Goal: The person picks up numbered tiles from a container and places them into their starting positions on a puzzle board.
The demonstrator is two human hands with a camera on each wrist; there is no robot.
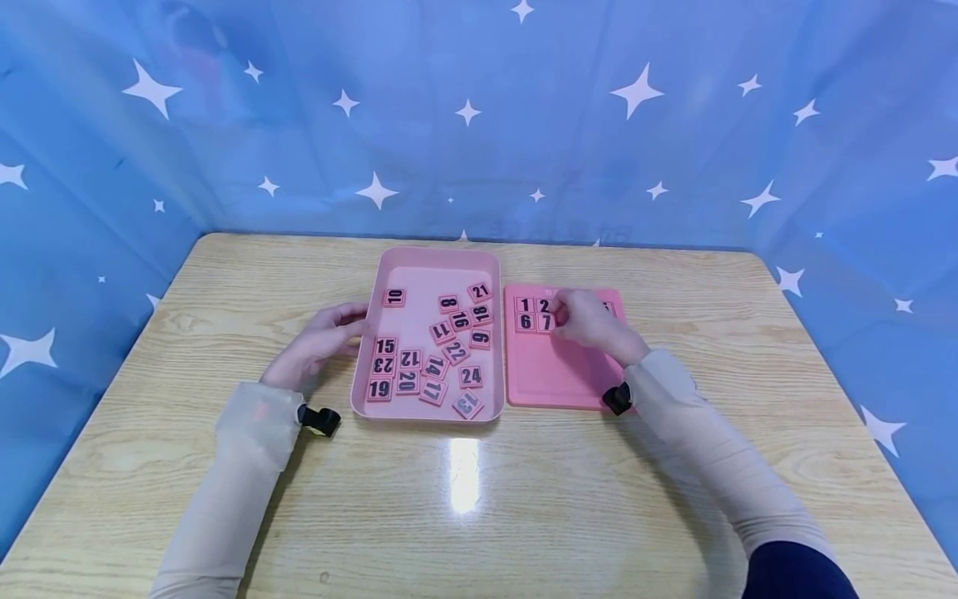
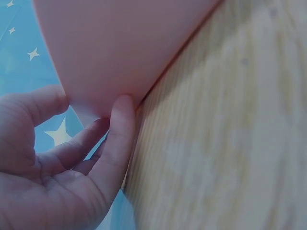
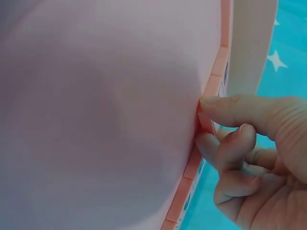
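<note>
- Right hand (image 1: pixel 595 320), from the head view, is over the upper part of a pink board (image 1: pixel 557 374), its fingers bent down beside the number tiles (image 1: pixel 535 314); what lies between the fingertips is hidden from this angle.
- Also from the head view, tiles 1 and 2 sit in a row above 6 and 7 on the board, just left of that hand. Left of the board stands a pink tray (image 1: pixel 427 270) with loose tiles (image 1: pixel 407 370), among them 10, 15, 19 and 24, some turned sideways or upside down. The left hand (image 1: pixel 318 341) is at the tray's left wall. Both lie on a wooden table (image 1: pixel 389 516).
- From the left wrist, the left hand's fingers are apart and loosely bent, their tips against the tray's outer wall near its base.
- From the right wrist, thumb and index finger pinch one small pink tile (image 3: pixel 206 122) at the row of tiles on the board; the other fingers are curled. Its number cannot be read.
</note>
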